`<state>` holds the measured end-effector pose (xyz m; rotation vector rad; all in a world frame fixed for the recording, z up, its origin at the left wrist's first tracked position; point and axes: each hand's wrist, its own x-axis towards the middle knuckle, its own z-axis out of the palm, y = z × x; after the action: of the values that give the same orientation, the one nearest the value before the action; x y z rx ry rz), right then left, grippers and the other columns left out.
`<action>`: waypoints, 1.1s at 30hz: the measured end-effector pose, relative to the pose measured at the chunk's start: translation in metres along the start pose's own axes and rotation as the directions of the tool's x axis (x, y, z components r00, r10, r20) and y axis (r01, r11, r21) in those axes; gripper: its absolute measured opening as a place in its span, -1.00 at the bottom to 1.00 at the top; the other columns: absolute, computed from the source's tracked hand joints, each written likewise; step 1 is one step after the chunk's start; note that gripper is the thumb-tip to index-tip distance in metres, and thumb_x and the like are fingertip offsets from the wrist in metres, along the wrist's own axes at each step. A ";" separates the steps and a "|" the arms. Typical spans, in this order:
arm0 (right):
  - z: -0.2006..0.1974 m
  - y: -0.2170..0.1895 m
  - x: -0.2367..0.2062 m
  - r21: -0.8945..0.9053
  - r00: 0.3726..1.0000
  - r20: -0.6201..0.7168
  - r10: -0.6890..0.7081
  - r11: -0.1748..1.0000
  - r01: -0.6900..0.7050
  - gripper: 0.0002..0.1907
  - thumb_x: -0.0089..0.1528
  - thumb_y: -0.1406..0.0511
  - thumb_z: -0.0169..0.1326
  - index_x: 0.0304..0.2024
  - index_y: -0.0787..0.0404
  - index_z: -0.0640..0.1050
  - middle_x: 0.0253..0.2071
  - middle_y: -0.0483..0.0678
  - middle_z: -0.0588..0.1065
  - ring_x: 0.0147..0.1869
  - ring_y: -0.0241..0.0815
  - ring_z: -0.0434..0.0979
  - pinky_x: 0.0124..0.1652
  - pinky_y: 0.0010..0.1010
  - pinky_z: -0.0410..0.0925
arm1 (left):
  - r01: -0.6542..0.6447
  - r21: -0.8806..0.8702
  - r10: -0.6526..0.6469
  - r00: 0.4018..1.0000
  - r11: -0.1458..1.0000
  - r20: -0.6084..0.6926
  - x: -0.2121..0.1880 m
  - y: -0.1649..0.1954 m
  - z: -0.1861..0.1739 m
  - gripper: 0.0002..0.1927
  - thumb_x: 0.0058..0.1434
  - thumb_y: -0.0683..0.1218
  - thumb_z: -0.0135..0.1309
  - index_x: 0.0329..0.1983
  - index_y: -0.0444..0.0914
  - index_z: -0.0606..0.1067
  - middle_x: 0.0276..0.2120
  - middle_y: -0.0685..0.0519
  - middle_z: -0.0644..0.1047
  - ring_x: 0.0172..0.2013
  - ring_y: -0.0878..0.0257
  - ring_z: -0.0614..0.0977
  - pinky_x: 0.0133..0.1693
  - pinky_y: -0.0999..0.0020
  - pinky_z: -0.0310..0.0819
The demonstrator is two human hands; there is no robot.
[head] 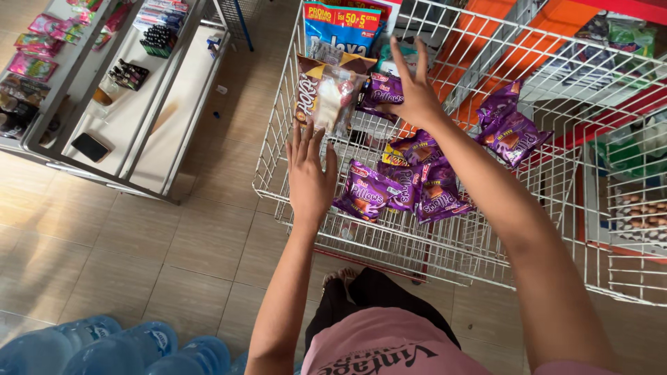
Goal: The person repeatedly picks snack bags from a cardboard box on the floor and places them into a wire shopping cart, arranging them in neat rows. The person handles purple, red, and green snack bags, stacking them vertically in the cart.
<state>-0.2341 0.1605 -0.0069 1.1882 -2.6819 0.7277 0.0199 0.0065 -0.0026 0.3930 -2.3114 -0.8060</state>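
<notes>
Purple snack packets (410, 187) crowd the wire basket (278, 139) between both hands.

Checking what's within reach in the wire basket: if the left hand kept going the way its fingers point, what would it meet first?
Probably the brown and yellow snack packet: the left hand lies flat with its fingers pointing up at it, tips at its lower edge. Whether they touch is unclear.

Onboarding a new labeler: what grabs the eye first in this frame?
Two bare hands reach into a white wire basket: the left hand touches a brown and yellow snack bag at its left end, and the right hand rests on a purple snack packet further in. More purple packets lie heaped in the basket's middle. Blue-tinted water bottles stand on the floor at lower left.
</notes>
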 end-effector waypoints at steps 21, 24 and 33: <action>-0.048 0.070 -0.118 -0.046 0.977 0.202 -0.067 0.996 0.078 -0.24 0.30 0.00 0.30 0.33 0.31 0.34 0.10 0.24 0.48 0.18 0.10 0.50 0.11 -0.11 0.41 | -0.010 -0.114 0.015 0.999 0.993 0.044 0.002 0.009 0.008 -0.52 0.43 -0.13 0.03 0.37 -0.39 0.33 0.33 -0.25 0.41 0.43 -0.19 0.27 0.34 0.01 0.27; -0.062 0.051 -0.142 0.187 0.971 0.238 0.036 0.979 -0.082 -0.50 0.26 0.08 0.29 0.06 0.30 0.53 -0.06 0.10 0.55 0.00 -0.08 0.57 -0.01 -0.28 0.47 | -0.077 -0.100 0.077 0.997 0.992 -0.002 -0.001 0.010 0.006 -0.52 0.43 -0.15 0.02 0.37 -0.39 0.32 0.36 -0.29 0.37 0.44 -0.20 0.25 0.35 0.01 0.30; -0.167 -0.038 -0.183 0.857 0.978 -0.034 0.205 0.510 -0.077 -0.50 0.21 0.40 0.26 0.17 0.12 0.42 0.09 -0.11 0.52 0.27 -0.25 0.51 0.28 -0.32 0.42 | -0.068 -0.516 0.214 0.949 0.854 0.230 -0.001 0.098 -0.008 -0.49 0.50 -0.07 0.12 0.41 -0.40 0.32 0.23 -0.28 0.53 0.26 -0.12 0.59 0.27 0.11 0.46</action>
<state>-0.0950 0.3400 0.1001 0.9466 -2.2798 2.2568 0.0192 0.0781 0.0642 -0.1369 -2.2269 -1.4152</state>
